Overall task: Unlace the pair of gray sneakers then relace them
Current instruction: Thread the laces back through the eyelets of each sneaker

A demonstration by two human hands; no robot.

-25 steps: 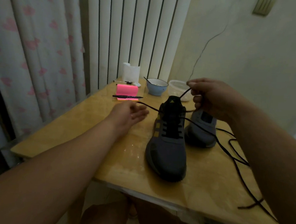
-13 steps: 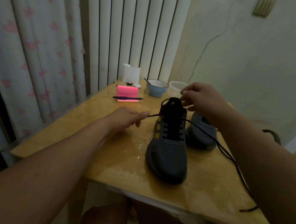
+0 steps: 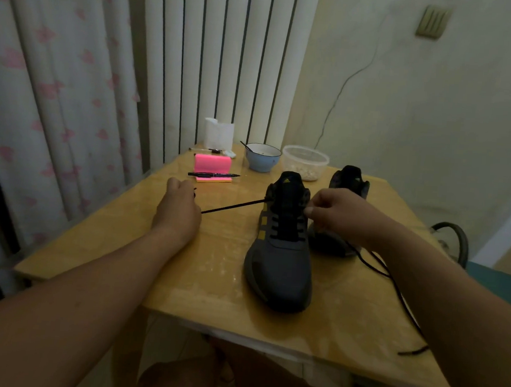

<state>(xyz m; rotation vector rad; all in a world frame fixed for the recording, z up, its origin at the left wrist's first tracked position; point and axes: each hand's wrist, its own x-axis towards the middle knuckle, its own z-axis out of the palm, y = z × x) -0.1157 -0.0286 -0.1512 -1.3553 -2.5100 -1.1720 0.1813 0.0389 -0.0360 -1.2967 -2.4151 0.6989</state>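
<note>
Mid-task – one gray sneaker partly laced, the other unreadable.
Near sneaker sat mid-bench, toe to the near side, with the black lace crossed through its lower eyelets and the top ends pulled out. Left hand was curled in a fist round one lace end, which ran taut out to the left from the top eyelet. Right hand pinched the lace at the top right eyelet beside the tongue. Far sneaker stood just behind and right of the near one, mostly hidden by the right hand – couldn't tell if it carried a lace. A slack lace run trailed over the right of the bench to the near edge; unclear whose it was. My read: the top rows of shoe one were in work, direction not decidable, and shoe two's status was open.
</note>
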